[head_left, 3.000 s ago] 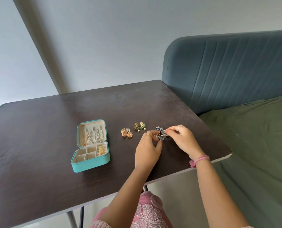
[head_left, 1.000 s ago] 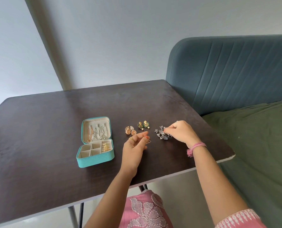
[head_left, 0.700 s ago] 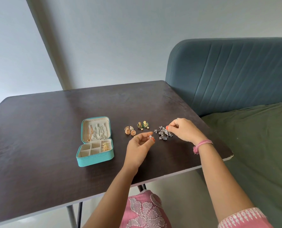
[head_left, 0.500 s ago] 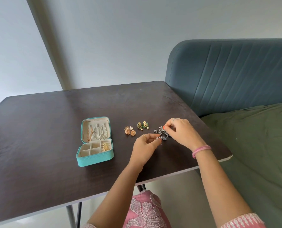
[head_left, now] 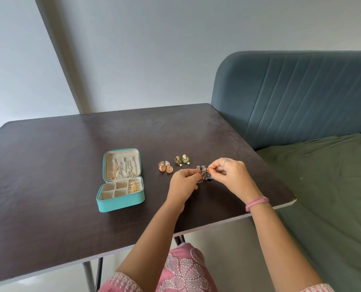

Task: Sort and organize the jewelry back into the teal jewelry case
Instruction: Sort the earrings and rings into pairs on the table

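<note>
Both hands pinch at the dark silver cluster: left hand fingertips closed on its near edge, right hand closed on its far side. Tangled pieces (too small to separate) could snag and scatter off the table – the edge is close. The open teal jewelry case lies well left of the fingers, long axis running away from the person, lid at the far end.

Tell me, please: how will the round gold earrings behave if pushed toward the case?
The gold earrings look small, so probably light and easily slid. Their domed, round shape suggests they may roll or tip. They lie loose on the smooth table, so the pair may separate.
</note>
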### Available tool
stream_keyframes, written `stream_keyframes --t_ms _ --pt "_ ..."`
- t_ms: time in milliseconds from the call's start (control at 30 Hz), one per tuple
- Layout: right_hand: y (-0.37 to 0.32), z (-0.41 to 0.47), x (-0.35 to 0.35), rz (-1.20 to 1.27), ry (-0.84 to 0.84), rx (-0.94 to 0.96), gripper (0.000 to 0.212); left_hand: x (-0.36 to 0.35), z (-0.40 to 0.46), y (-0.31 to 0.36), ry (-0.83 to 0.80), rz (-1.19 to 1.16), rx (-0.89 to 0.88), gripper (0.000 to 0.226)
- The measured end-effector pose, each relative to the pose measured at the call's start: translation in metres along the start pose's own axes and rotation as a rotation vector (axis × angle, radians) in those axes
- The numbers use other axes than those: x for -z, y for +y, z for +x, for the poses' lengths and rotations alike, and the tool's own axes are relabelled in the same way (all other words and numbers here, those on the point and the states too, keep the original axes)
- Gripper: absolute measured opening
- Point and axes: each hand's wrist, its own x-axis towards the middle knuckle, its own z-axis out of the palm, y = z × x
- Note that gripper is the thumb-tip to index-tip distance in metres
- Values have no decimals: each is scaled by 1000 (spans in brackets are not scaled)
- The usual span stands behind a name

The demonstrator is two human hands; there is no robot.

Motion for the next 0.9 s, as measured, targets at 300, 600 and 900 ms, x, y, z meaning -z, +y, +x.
stream_keyframes --t_ms 300,600,900 --pt "0 19 19 -208 -235 120 19 -1 3 -7 28 6 -24 19" --pt "-4 22 19 -362 -228 191 26 -2 3 -13 64 28 -69 17" --pt "5 12 9 -269 -39 155 27 -3 2 -15 72 23 -80 17"
